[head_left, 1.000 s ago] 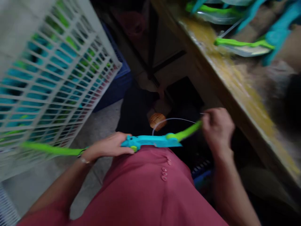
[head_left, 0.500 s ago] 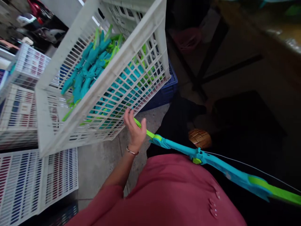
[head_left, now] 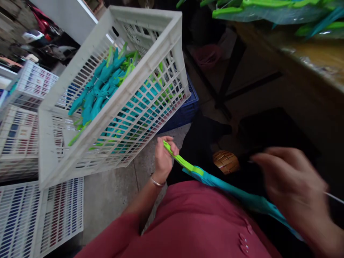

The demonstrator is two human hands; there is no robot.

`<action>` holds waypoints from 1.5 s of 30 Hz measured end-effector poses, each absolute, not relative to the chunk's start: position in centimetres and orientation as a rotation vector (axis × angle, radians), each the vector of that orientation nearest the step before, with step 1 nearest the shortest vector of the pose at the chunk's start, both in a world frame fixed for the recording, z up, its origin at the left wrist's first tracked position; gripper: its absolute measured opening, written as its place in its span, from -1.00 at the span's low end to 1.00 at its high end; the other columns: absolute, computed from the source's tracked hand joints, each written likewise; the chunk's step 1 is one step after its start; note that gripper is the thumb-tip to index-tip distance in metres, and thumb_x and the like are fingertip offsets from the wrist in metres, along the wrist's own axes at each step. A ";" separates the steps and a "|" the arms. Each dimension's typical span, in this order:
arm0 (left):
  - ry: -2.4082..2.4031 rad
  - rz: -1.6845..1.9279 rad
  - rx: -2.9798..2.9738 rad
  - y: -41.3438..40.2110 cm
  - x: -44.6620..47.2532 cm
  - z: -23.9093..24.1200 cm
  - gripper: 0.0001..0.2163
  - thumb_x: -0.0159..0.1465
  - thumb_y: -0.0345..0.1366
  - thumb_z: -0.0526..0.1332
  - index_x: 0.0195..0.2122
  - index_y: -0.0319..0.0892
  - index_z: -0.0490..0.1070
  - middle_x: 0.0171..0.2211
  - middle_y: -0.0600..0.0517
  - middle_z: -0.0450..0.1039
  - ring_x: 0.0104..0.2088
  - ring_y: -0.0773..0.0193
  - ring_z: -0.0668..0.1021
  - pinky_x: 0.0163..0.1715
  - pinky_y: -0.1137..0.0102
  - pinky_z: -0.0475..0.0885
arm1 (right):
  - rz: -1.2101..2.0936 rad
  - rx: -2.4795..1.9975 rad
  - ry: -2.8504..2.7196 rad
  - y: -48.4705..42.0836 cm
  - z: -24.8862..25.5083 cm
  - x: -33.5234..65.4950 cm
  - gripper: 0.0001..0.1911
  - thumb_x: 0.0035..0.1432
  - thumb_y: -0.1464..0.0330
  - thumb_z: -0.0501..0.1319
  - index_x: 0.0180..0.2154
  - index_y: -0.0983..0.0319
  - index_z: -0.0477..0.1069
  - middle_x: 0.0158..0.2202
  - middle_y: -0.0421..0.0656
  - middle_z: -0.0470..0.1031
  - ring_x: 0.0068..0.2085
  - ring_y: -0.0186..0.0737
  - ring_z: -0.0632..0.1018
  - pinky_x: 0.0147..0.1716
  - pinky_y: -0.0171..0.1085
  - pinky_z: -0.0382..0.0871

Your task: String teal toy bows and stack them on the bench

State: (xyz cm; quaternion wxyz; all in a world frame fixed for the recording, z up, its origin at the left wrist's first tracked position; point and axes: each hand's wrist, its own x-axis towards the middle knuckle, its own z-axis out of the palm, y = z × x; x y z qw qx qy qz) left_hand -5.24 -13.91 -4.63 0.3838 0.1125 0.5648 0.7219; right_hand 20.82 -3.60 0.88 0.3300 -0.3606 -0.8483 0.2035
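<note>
At the centre of the frame the person's left hand (head_left: 163,158) is closed around the green tip of a toy bow (head_left: 215,181), thumb and fingers wrapped about the limb. The bow runs from that hand down toward the lower right, its green limb giving way to a teal grip that lies across the lap, just above the pink-red garment (head_left: 199,222). The right hand (head_left: 292,193) sits at the lower right over the teal part of the bow. It is blurred, with the fingers loosely apart, and it cannot be told whether it grips anything. A thin white string (head_left: 334,197) shows at the right edge beside that hand.

A white slatted crate (head_left: 150,59) fills the upper left, tilted and holding a heap of teal and green bows (head_left: 103,84). A blue crate (head_left: 188,107) sits behind its lower corner. Flat white crates (head_left: 29,211) lie at the lower left. A wooden table (head_left: 309,61) at the upper right carries bagged green and teal bows (head_left: 268,10).
</note>
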 end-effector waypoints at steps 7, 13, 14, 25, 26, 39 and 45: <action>1.219 1.960 0.375 -16.9 0.3 0.2 -0.72 0.38 -0.02 0.21 -0.32 -0.12 0.44 -0.52 0.09 0.33 -0.56 0.36 0.38 -0.52 0.43 0.33 | 1.263 -0.418 -2.175 -7.5 5.0 9.9 -0.75 0.41 0.55 0.04 -0.20 0.26 0.47 -0.28 -0.14 0.34 -0.37 -0.31 0.43 -0.46 -0.35 0.35; 1.036 1.910 0.395 -18.4 0.1 0.4 -0.69 0.29 -0.02 0.24 -0.44 -0.11 0.26 -0.61 0.11 0.19 -0.58 0.33 0.32 -0.54 0.41 0.31 | 1.278 -0.386 -2.176 -9.1 4.4 10.8 -0.73 0.45 0.52 -0.02 -0.19 0.31 0.44 -0.27 -0.08 0.39 -0.33 -0.25 0.47 -0.43 -0.30 0.40; 1.016 1.901 0.395 -18.4 0.1 0.3 -0.68 0.29 -0.02 0.23 -0.44 -0.11 0.25 -0.60 0.11 0.19 -0.57 0.33 0.30 -0.55 0.41 0.29 | 1.266 -0.394 -2.182 -9.2 4.2 10.9 -0.73 0.45 0.52 -0.02 -0.18 0.31 0.44 -0.26 -0.07 0.40 -0.31 -0.23 0.48 -0.42 -0.30 0.41; 1.059 1.866 0.440 -18.0 0.2 -0.1 -0.67 0.31 0.00 0.21 -0.45 -0.07 0.21 -0.61 0.12 0.14 -0.60 0.33 0.19 -0.58 0.38 0.23 | 1.238 -0.432 -2.142 -10.2 3.7 10.8 -0.75 0.47 0.51 0.01 -0.17 0.32 0.46 -0.19 -0.03 0.47 -0.24 -0.21 0.56 -0.35 -0.28 0.54; 1.061 1.870 0.438 -18.0 0.3 -0.1 -0.67 0.31 0.00 0.21 -0.45 -0.07 0.21 -0.61 0.12 0.13 -0.60 0.33 0.19 -0.60 0.37 0.22 | 1.232 -0.429 -2.143 -10.3 3.7 10.8 -0.74 0.46 0.51 0.01 -0.18 0.32 0.47 -0.20 -0.03 0.47 -0.24 -0.20 0.56 -0.34 -0.27 0.55; 1.094 1.837 0.401 -17.9 0.3 0.7 -0.70 0.31 0.02 0.21 -0.41 -0.06 0.27 -0.56 0.10 0.11 -0.55 0.29 0.17 -0.55 0.34 0.29 | 1.053 -0.401 -2.235 -10.4 4.0 10.3 -0.63 0.52 0.47 -0.03 -0.22 0.37 0.52 -0.29 -0.07 0.44 -0.33 -0.25 0.51 -0.46 -0.31 0.45; 1.148 1.824 0.409 -17.9 0.0 0.8 -0.67 0.29 0.07 0.25 -0.42 -0.06 0.31 -0.55 0.10 0.12 -0.54 0.29 0.20 -0.53 0.35 0.35 | 1.036 -0.399 -2.274 -10.2 4.0 10.1 -0.61 0.52 0.46 -0.06 -0.23 0.34 0.51 -0.29 -0.08 0.46 -0.39 -0.29 0.48 -0.54 -0.32 0.40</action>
